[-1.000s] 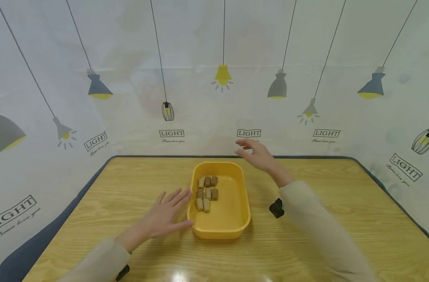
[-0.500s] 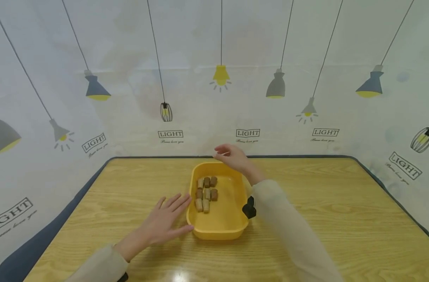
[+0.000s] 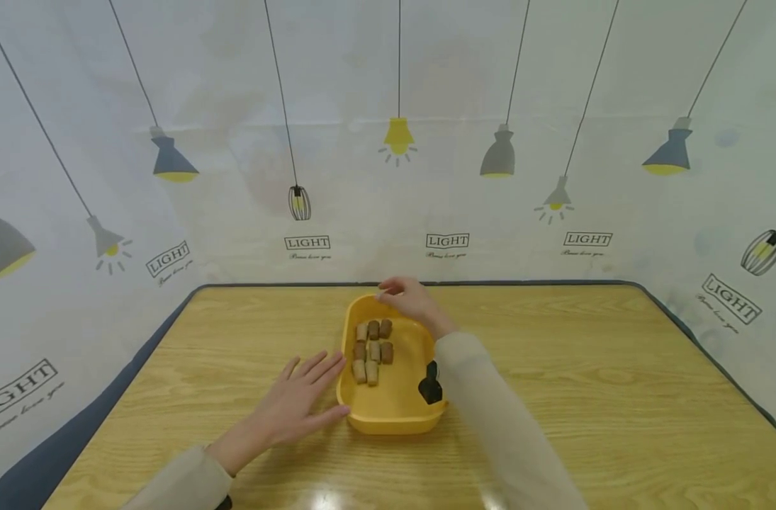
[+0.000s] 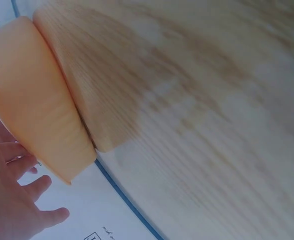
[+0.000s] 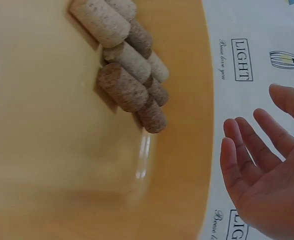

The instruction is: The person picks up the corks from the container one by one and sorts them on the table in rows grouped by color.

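Note:
A yellow plastic tub (image 3: 394, 426) stands on the wooden table. Several corks, pale ones (image 3: 371, 373) and brown ones (image 3: 386, 353), lie in rows along the left half of its floor. My left hand (image 3: 295, 400) is spread with straight fingers at the tub's left side, fingertips and thumb at the rim. Over the far rim hangs my right hand (image 3: 414, 303), its fingers loosely bent. The right wrist view shows nothing in that hand's palm (image 5: 272, 195), apart from the corks (image 5: 122, 87). A black wrist-worn piece (image 3: 430, 386) hides part of the tub's right side.
The wooden table (image 3: 585, 382) extends to both sides of the tub and in front of it. Behind the table's dark edge (image 3: 541, 283) rises a pale wall covering (image 3: 356, 212) printed with hanging lamps.
My right hand has moved left and lower, from beyond the tub's right corner to over its far rim. The left hand stays at the left rim, and the corks have not moved.

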A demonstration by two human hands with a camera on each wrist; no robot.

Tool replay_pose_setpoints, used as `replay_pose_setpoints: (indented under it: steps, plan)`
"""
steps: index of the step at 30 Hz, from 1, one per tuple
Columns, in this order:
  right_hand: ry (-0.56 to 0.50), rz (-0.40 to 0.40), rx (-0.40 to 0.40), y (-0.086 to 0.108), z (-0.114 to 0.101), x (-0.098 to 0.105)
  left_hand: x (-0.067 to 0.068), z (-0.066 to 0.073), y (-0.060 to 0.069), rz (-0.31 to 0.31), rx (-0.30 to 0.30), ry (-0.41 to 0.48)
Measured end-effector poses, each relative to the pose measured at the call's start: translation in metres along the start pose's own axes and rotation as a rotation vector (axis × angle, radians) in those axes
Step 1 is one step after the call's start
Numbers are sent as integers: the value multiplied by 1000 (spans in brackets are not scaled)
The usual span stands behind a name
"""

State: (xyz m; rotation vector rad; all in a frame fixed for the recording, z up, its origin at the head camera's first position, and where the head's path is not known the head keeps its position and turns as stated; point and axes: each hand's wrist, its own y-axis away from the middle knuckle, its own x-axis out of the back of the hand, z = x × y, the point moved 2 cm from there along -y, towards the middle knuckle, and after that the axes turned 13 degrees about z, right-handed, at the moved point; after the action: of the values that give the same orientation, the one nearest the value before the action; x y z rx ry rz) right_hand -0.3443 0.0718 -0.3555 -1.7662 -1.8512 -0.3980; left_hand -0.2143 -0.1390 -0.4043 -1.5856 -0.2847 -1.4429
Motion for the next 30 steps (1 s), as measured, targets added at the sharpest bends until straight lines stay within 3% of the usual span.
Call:
replay_pose_setpoints:
  steps: [5,17,20,22,26,27,29,30]
  plan:
    - [-24,-16,-83,1,11,-6,1,1,0,3,7,8]
    - [-140,-59,-176,6,26,-10,2,1,0,31,5,17]
    - [-132,-61,-136,7,27,-11,2,1,0,35,10,17]
    - [-165,-61,-73,-15,64,-27,2,1,-1,30,13,18]
    - [-161,-73,-115,-28,88,-42,3,2,-2,20,17,18]
    - [-147,-76,-133,-27,89,-44,3,2,-2,18,18,19]
    - [-76,-75,-187,-7,62,-36,3,2,-2,18,19,18]
    - [-52,-70,-170,-2,56,-34,3,2,-2,18,19,20]
